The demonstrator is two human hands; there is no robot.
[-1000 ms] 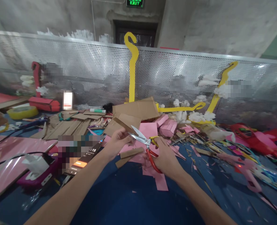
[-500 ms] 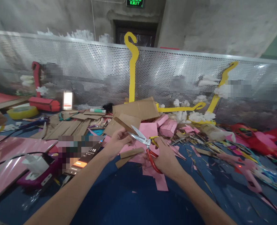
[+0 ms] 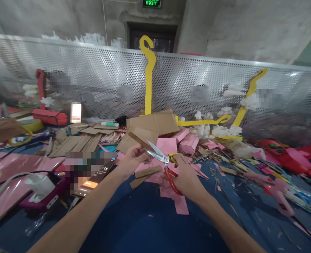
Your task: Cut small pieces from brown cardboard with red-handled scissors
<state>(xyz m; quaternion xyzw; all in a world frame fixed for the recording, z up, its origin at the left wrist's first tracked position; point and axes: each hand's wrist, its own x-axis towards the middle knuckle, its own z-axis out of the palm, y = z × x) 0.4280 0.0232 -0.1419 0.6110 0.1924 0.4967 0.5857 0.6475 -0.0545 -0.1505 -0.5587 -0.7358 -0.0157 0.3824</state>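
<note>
In the middle of the head view, my right hand (image 3: 188, 175) is closed round the handles of a pair of scissors (image 3: 159, 155), one red and one yellow. Their blades are apart and point up and left. My left hand (image 3: 133, 159) pinches a narrow brown cardboard strip (image 3: 139, 140), whose near end lies by the blades. Below the blades, two short cardboard pieces (image 3: 148, 172) rest on pink paper (image 3: 181, 204). Just beyond my hands lie a larger folded cardboard piece (image 3: 152, 122) and a pink paper box (image 3: 189, 143).
A yellow hook-topped stand (image 3: 148, 84) rises before the perforated metal panel (image 3: 102, 77). Left are a phone (image 3: 93, 179), a purple power strip (image 3: 43, 198) and another person's hand (image 3: 5, 131). At right lie a pink glue gun (image 3: 280, 196) and scattered scraps (image 3: 213, 154).
At the far left, the other person's hand has come further into view, with a yellow loop beside it. A white cable now shows at the lower left. My hands and the scissors hold nearly still.
</note>
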